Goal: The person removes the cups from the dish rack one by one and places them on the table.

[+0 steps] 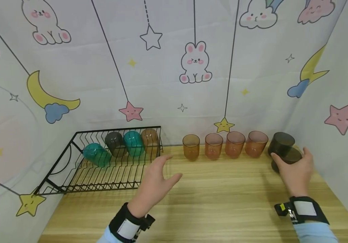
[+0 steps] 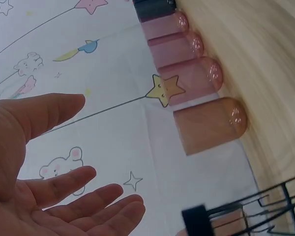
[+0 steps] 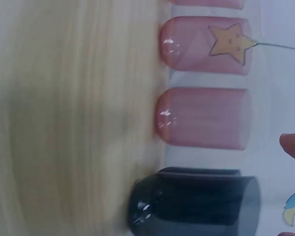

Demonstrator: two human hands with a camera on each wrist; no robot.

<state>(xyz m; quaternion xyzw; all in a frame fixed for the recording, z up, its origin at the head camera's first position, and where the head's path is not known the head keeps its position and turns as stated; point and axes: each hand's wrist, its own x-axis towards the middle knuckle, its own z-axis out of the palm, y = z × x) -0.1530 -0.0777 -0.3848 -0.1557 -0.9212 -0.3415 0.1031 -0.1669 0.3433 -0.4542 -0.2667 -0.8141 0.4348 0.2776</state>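
My right hand [image 1: 298,173] is over the front dark grey cup [image 1: 292,155] at the right end of the row, thumb and fingers spread on either side of its rim. In the right wrist view the thumb tip [image 3: 294,146] shows beyond the rim, apart from the glass. Behind that cup stands a second dark grey cup [image 1: 281,140]. Nothing is in my left hand [image 1: 154,187], which hovers by the right end of a black wire rack [image 1: 101,186] with thumb and fingers apart. Nearest to it among the standing cups is an amber cup [image 1: 191,147].
Three pink cups, one of them the middle cup [image 1: 235,145], stand upright between the amber and dark ones. Inside the rack are a tilted teal cup [image 1: 96,155], a dark cup [image 1: 115,144], another teal cup [image 1: 134,144] and a brownish cup [image 1: 150,140]. A patterned curtain [image 1: 167,91] backs the wooden table [image 1: 216,202].
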